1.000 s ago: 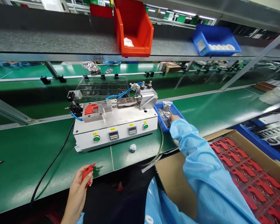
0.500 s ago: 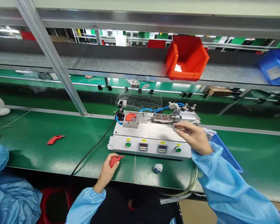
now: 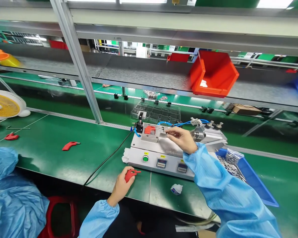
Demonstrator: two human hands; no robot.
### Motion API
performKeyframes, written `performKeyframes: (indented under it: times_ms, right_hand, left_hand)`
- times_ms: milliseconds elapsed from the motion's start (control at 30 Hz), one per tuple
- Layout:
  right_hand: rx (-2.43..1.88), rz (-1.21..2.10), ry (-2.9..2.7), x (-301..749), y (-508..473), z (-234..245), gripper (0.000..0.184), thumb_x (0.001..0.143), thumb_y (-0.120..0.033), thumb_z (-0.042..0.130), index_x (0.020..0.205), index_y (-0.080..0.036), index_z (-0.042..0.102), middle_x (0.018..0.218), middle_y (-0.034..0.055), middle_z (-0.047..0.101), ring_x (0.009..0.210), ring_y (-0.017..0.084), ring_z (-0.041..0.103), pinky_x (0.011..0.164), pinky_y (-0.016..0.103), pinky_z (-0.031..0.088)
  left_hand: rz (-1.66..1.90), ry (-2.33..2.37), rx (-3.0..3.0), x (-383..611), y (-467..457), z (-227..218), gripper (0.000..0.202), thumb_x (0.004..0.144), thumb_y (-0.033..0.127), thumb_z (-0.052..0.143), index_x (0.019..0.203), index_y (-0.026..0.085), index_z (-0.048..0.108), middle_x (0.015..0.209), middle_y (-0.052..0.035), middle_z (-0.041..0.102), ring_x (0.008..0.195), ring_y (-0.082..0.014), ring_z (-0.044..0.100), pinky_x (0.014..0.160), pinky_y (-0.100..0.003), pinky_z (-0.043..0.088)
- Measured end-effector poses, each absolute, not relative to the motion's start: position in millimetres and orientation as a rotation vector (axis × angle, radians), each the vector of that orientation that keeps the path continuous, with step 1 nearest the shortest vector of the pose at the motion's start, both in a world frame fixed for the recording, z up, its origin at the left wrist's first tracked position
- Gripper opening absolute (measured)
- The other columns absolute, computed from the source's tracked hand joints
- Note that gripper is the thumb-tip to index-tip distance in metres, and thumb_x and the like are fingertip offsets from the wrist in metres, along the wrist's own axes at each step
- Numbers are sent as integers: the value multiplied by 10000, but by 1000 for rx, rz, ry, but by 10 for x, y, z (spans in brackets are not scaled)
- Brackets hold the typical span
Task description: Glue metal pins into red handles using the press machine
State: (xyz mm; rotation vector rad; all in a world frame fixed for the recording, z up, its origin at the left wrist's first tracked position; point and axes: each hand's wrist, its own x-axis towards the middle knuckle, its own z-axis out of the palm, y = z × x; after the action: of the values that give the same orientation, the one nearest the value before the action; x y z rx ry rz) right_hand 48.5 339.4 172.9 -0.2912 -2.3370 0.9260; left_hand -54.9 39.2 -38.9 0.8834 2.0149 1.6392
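My left hand (image 3: 119,189) is closed around a red curved plastic handle piece (image 3: 129,176), which has a thin tip pointing right, just over the table's front edge. My right hand (image 3: 185,140) reaches across a white bench machine (image 3: 136,158), thumb and fingers pinched at the metal slide beside its fixture block (image 3: 151,138). Whatever those fingers grip is too small to make out. A second red handle piece (image 3: 149,129) sits in the fixture block. The round metal chuck (image 3: 200,135) shows behind my right wrist.
A blue tray (image 3: 259,190) of metal pins lies at the right. A small white-capped container (image 3: 176,189) stands before the machine. Loose red handles (image 3: 69,145) lie left, near a black cable (image 3: 109,155), a fan (image 3: 5,104) and a co-worker's blue sleeve (image 3: 3,165). Overhead sits a red bin (image 3: 213,89).
My right hand has moved left along the machine, from the chuck to beside the fixture block. My left hand still holds the red handle piece. The view has shifted left and up.
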Motion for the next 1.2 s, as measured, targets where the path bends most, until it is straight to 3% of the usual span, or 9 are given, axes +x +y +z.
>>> performKeyframes:
  times_ms: [233,400,600,733,933,1133,1200]
  right_hand:
    - [-424,529,-2380,47,3707,1646,147,865,-248,651,929,-236,783,869,30,797,838,234,757,877,406,631]
    - [-396,477,-2443,-85,3720,1501,127,888,-267,663,904,-256,788,861,29,798,795,237,745,812,386,619]
    - [-345,379,-2547,-90,3749,1476,179,886,-221,642,908,-263,814,1027,66,805,1019,286,730,933,433,592]
    - [-318,322,-2624,-48,3787,1478,193,909,-232,623,868,-246,811,1031,95,790,1028,303,701,895,448,590]
    - [-258,252,-2666,-180,3720,1463,228,925,-214,624,1043,-260,814,1168,104,740,1116,309,654,980,479,569]
    - [-209,273,-2747,-481,3690,1528,26,856,-219,766,859,-242,779,1115,108,719,1055,309,653,926,461,576]
    - [-208,290,-2760,-538,3674,1529,64,830,-185,783,853,-244,774,1088,104,720,1041,302,657,912,440,576]
  left_hand:
    - [1632,2032,901,-554,403,-402,289,862,351,611,1107,215,678,1040,-72,751,840,-238,690,808,-366,553]
    - [1630,2036,894,-556,406,-391,285,867,348,605,1110,215,673,1045,-72,747,850,-237,689,825,-370,550]
    - [1644,2026,880,-556,408,-367,283,867,336,603,1113,216,676,1042,-70,754,859,-239,698,843,-377,558]
    - [1655,2018,871,-557,402,-385,300,865,354,612,1125,221,683,1069,-73,759,893,-246,707,839,-371,562]
    - [1658,2003,874,-564,405,-372,299,863,347,609,1122,221,689,1065,-71,756,894,-246,708,852,-376,566]
    - [1673,1999,847,-566,409,-385,306,873,375,628,1126,214,691,993,-60,752,805,-223,689,788,-354,564]
    - [1682,1940,810,-560,414,-402,320,890,407,630,1132,205,682,958,-58,750,756,-205,674,740,-334,561]
